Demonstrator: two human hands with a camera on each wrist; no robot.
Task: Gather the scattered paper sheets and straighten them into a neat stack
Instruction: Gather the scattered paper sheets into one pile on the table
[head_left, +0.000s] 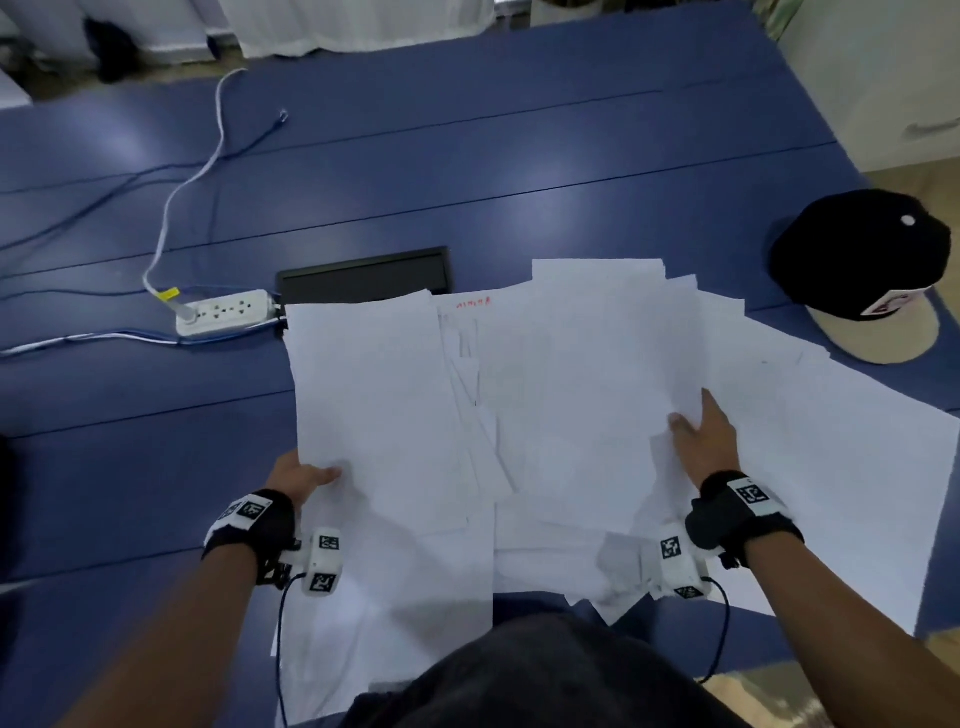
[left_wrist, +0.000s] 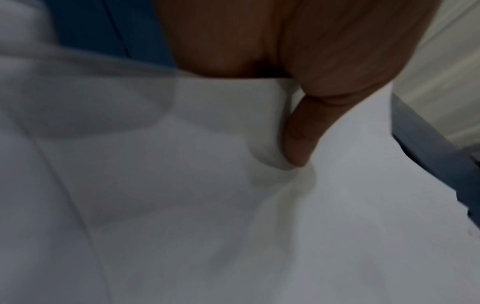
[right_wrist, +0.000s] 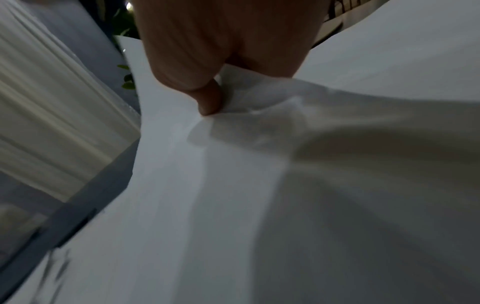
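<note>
Several white paper sheets (head_left: 571, 389) lie fanned and overlapping across the near part of the blue table (head_left: 467, 156). My left hand (head_left: 306, 475) pinches the left edge of a large sheet (head_left: 374, 405), thumb (left_wrist: 298, 142) on top of the paper (left_wrist: 182, 205) and fingers hidden beneath. My right hand (head_left: 701, 436) sits among the sheets on the right. Its thumb (right_wrist: 207, 98) presses down on the crumpling paper (right_wrist: 233, 205), and its fingers are hidden behind a sheet. Some sheets hang over the near table edge toward my body.
A black cap with a tan brim (head_left: 862, 260) lies at the right, close to the outermost sheets. A white power strip (head_left: 223, 312) with cables and a black cable hatch (head_left: 363, 278) sit just beyond the left sheets. The table's right edge runs near the cap.
</note>
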